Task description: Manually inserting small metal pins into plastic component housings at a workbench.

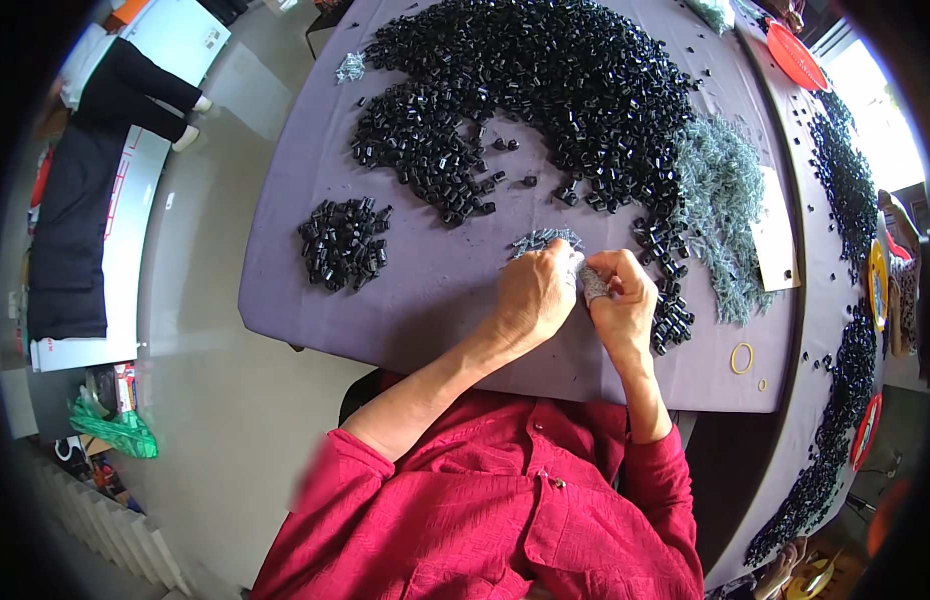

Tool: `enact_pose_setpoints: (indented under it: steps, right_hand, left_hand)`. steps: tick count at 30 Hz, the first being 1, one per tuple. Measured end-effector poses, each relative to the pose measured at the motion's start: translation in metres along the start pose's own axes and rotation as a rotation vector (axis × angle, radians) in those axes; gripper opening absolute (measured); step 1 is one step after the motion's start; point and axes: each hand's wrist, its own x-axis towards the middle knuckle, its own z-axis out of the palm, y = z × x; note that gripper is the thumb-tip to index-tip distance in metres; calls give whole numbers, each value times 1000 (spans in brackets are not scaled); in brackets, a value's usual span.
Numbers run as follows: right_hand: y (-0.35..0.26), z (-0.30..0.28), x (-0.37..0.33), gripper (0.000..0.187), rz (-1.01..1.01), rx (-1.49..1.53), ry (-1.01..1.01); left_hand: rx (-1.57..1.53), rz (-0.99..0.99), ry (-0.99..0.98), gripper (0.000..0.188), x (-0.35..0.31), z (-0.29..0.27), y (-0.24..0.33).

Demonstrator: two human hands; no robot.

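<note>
My left hand point(535, 295) and my right hand point(623, 305) meet over the near part of the table, fingertips close together. Both are closed in a pinch, and whatever is between the fingers is too small or hidden to make out. Greyish wrapping covers some of the fingertips. Just beyond my left hand lies a small heap of thin grey pin-like pieces point(535, 240). Close to the right of my right hand runs a strip of small black shiny cylindrical parts point(670, 318). Another small pile of these black parts point(345, 243) sits to the left.
A large heap of black parts point(545, 70) covers the table's far side. Beside it spread many grey pin-like pieces point(723, 190), next to a white card point(775, 235). A yellow rubber band point(742, 358) lies near the right edge. A second table point(797, 385) adjoins; another person's legs point(135, 90) show left.
</note>
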Motion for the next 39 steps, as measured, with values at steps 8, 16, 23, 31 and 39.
enact_pose_setpoints:
  steps: [8, 16, 23, 31, 39]
  right_hand:
    - [-1, -6, -1, 34, -151, -100, 48]
    - [10, -4, -11, 38, -240, -143, 89]
    - [10, -1, -7, 38, -228, -140, 87]
    - [11, -2, -6, 40, -214, -133, 63]
    - [11, -3, -8, 38, -213, -105, 72]
  left_hand:
    - [-23, 68, 26, 12, 12, -17, 1]
    - [98, 166, 171, 10, 81, -63, -16]
    - [313, 277, 187, 17, 162, -64, -61]
    - [412, 164, 136, 13, 177, -50, -61]
    - [-19, 222, -3, 11, 123, -66, -33]
